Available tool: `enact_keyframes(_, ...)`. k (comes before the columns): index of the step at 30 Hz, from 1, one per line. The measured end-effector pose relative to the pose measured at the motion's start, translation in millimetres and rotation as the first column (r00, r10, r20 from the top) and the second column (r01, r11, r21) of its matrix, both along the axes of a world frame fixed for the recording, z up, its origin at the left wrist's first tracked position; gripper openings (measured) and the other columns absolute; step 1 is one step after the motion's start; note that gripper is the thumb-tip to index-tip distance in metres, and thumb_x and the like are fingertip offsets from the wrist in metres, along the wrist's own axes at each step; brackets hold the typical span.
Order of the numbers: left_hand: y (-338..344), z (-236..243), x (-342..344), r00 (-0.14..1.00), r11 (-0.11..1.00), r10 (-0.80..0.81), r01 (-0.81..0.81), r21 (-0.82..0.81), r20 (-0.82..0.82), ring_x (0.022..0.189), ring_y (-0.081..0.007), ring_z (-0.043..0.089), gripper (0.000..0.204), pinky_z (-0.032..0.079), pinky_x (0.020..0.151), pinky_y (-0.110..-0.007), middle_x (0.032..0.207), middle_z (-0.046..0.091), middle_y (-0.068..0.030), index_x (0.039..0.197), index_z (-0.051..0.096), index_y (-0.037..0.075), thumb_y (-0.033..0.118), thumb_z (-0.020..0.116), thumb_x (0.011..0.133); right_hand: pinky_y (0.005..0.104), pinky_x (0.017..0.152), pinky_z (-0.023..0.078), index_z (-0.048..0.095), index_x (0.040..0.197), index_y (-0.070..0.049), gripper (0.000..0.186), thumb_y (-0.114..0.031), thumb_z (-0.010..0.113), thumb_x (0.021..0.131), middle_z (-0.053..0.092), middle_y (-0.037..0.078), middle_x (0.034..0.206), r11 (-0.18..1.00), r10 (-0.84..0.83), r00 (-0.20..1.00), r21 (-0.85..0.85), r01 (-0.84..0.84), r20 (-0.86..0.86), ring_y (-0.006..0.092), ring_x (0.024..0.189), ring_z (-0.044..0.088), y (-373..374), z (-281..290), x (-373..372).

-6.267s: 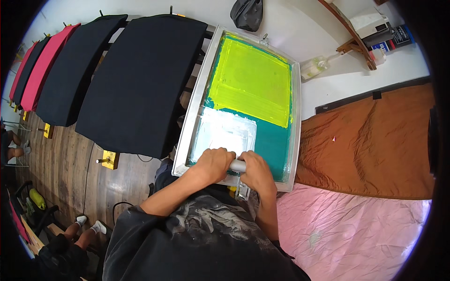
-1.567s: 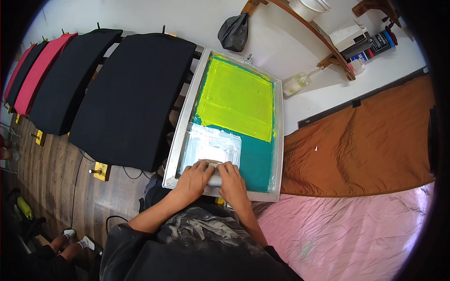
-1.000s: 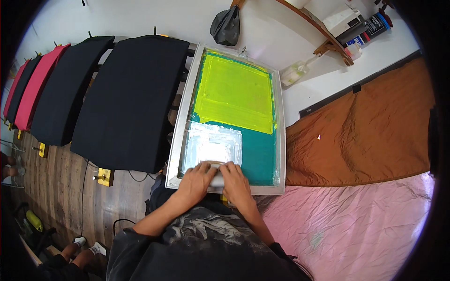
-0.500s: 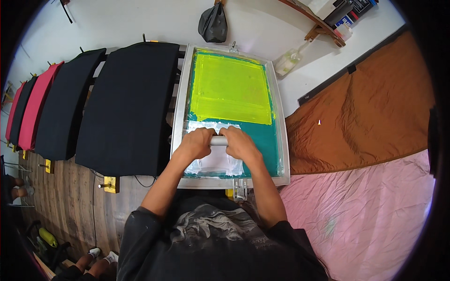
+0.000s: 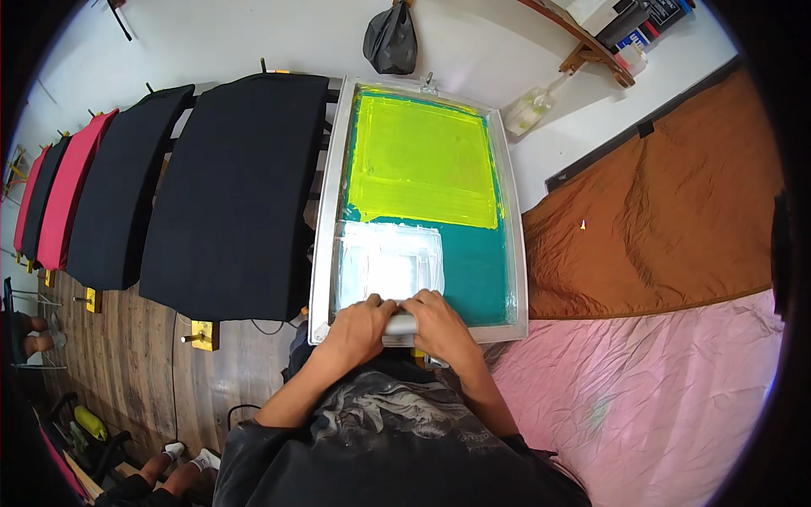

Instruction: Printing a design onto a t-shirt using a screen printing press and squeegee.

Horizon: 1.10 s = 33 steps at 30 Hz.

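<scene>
A framed printing screen (image 5: 517, 253) lies in front of me. Its mesh holds a yellow-green ink area (image 5: 422, 160) at the far end and a white ink patch (image 5: 390, 258) at the near left, with teal around them. Both hands grip a squeegee (image 5: 402, 326), of which only the grey handle between them shows, at the screen's near edge. My left hand (image 5: 361, 328) is closed round its left part and my right hand (image 5: 438, 325) round its right part. The squeegee's blade is hidden.
Left of the screen stands a row of boards covered with black (image 5: 236, 198) and red cloth (image 5: 78, 190). On the right, a brown cloth (image 5: 659, 203) lies beside a pink sheet (image 5: 667, 397). A black bag (image 5: 391, 40) hangs on the wall near a shelf (image 5: 583, 38). Another person's legs (image 5: 173, 482) show lower left.
Both hands have drawn the squeegee toward me, from the middle of the white patch to the screen's near edge. More of the white patch is uncovered.
</scene>
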State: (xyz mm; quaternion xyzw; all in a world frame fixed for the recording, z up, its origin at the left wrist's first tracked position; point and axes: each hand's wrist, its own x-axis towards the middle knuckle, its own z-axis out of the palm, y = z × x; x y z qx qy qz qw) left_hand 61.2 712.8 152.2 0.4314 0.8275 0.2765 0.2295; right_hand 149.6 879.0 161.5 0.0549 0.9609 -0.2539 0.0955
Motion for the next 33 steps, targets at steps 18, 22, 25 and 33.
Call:
enact_keyframes(18,60.5,-17.4,-100.0,0.997,0.988,0.008,-0.02,-0.154,-0.083,0.085,-0.0357,0.069,0.037,0.056,0.078,-0.044,0.092,0.07,-0.0189,0.106,0.067,0.007,0.0,0.065,0.07,0.0453,0.075,0.053,0.071,0.092,-0.005,0.031,0.002,0.062,0.063,0.068,0.02,0.089,0.996,-0.043,0.993,0.088,0.034,0.106,0.0383,0.086,0.065,47.9,-4.8,-111.7)
enact_keyframes(22,60.6,-17.4,-93.5,0.991,0.993,0.049,-0.061,-0.099,-0.121,0.081,-0.0381,0.068,0.037,0.055,0.074,-0.044,0.085,0.069,-0.0218,0.102,0.07,0.006,-0.007,0.061,0.069,0.046,0.076,0.052,0.07,0.092,-0.004,0.033,0.003,0.06,0.061,0.068,0.02,0.088,0.993,-0.06,0.994,0.106,0.051,0.088,0.0388,0.087,0.064,45.0,-5.0,-109.1)
enact_keyframes(25,64.0,-19.7,-91.7,0.99,0.993,0.068,-0.079,-0.082,-0.126,0.08,-0.038,0.068,0.035,0.056,0.074,-0.044,0.084,0.069,-0.0221,0.1,0.071,0.006,-0.007,0.062,0.068,0.0463,0.077,0.051,0.07,0.091,-0.004,0.035,0.005,0.058,0.059,0.068,0.02,0.088,0.992,-0.089,0.991,0.097,0.079,0.103,0.0391,0.087,0.064,47.4,-6.6,-108.5)
enact_keyframes(33,60.7,-25.7,-88.2,0.989,0.99,0.094,-0.106,-0.096,-0.118,0.084,-0.0392,0.068,0.038,0.055,0.078,-0.045,0.089,0.069,-0.0236,0.103,0.071,0.006,-0.007,0.063,0.068,0.0452,0.075,0.053,0.073,0.092,-0.006,0.033,0.0,0.062,0.062,0.07,0.02,0.088,0.992,-0.097,0.992,0.09,0.09,0.081,0.038,0.085,0.066,41.9,-11.1,-104.6)
